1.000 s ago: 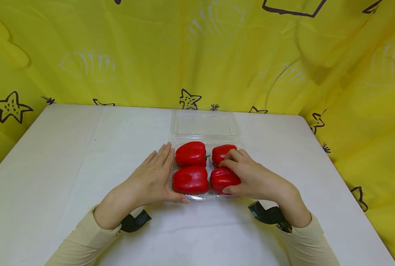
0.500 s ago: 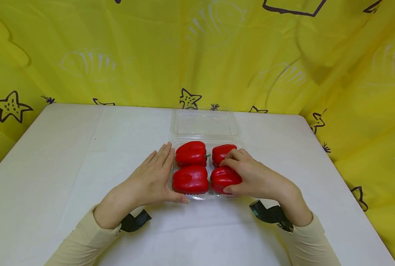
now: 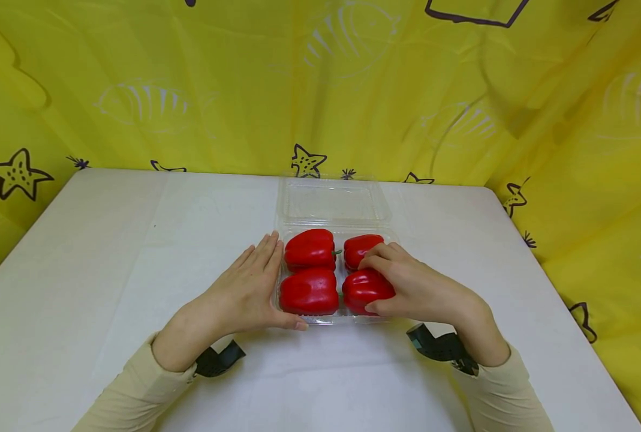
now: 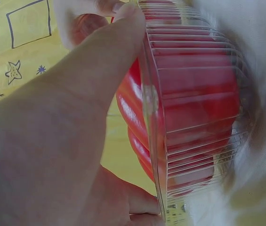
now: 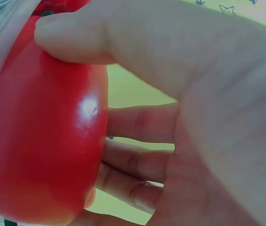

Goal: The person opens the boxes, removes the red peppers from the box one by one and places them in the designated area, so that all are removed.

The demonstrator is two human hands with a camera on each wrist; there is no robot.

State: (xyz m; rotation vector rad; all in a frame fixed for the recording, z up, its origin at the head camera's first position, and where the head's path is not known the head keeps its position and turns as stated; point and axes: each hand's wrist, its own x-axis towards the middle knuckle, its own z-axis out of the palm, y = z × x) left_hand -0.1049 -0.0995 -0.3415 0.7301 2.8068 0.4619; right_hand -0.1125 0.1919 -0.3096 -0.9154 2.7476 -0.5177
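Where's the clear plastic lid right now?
In the head view, the clear plastic lid lies open at centre, just beyond the four red peppers and near the yellow curtain.

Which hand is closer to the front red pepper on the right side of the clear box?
The right hand. It grips that front pepper with thumb and fingers; the left hand is farther away, at the left edge of the clear box.
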